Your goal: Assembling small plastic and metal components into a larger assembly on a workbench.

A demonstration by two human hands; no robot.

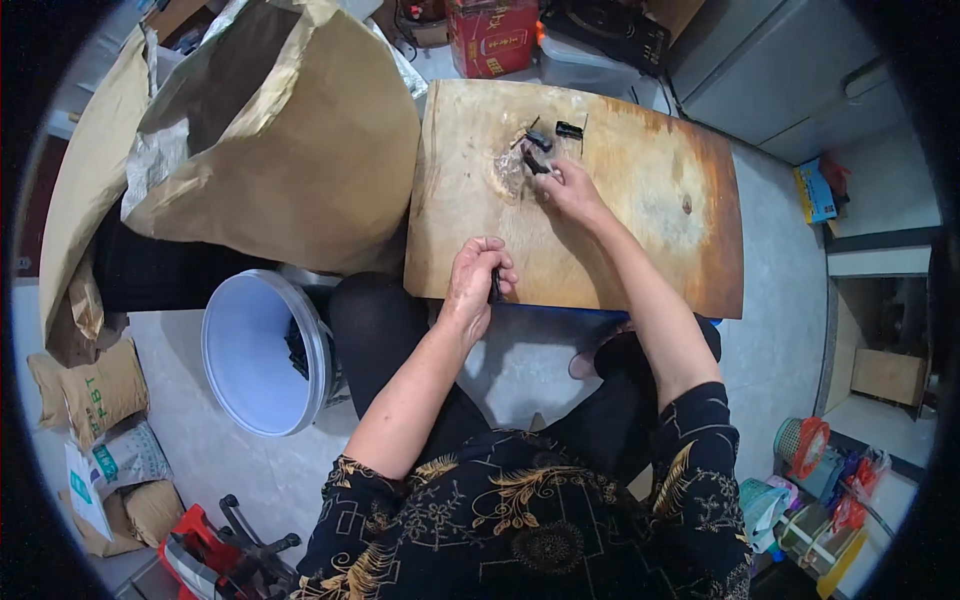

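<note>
On the worn wooden board [620, 230], my right hand [570, 190] pinches a small black part [535, 161], which lies against a shiny, clear patch [508, 172]. Just beyond it sits another black piece [539, 140], and a separate black plastic part [569, 130] with a thin prong lies to its right. My left hand [480, 275] hovers at the board's near edge with its fingers curled round a narrow dark piece [495, 286]. Most of that piece is hidden in the fist, so its kind does not show.
A white bucket [222, 365] with black pieces inside stands left of my legs. Behind it rises a large, foil-lined brown paper sack [300, 200]. Past the board's far edge are a red carton [492, 40] and a clear plastic bin [585, 68]. Cabinets line the right.
</note>
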